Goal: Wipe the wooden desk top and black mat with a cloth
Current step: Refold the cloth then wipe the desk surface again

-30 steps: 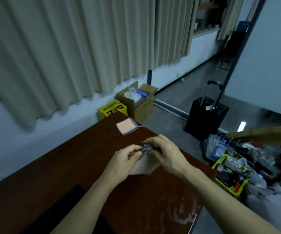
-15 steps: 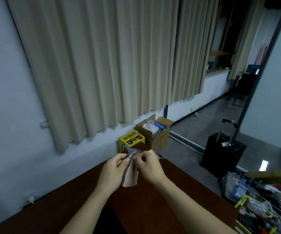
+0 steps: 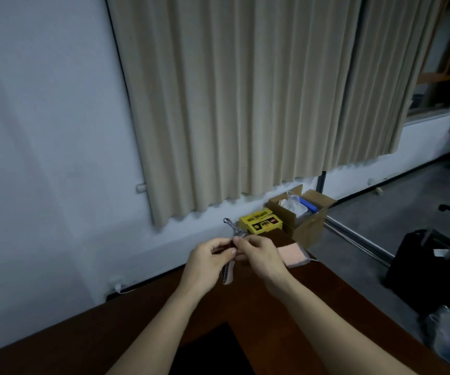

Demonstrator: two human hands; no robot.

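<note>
My hands have lifted the cloth (image 3: 228,272) higher above the tabletop (image 3: 313,299). My left hand (image 3: 207,262) and right hand (image 3: 260,255) each keep a fingertip grip pinched tight on its top edge, the right at 3 o'clock. The black mat (image 3: 213,350) lies at 6 o'clock.

Cloth (image 3: 228,272): small, grey-patterned on one face, pale pink on the other, bunched and held in the air above the surface (image 3: 313,301), pinched between left hand (image 3: 207,263) and right hand (image 3: 259,255). One narrow patterned end sticks up above the fingers (image 3: 236,240); the rest hangs down below them. Surface: dark reddish-brown wood, glossy, its far corner near the wall. Black mat (image 3: 213,350): flat on the surface at the near edge, partly hidden by the forearms. Second pink cloth (image 3: 293,254): flat near the far corner, just beside the right hand.
</note>
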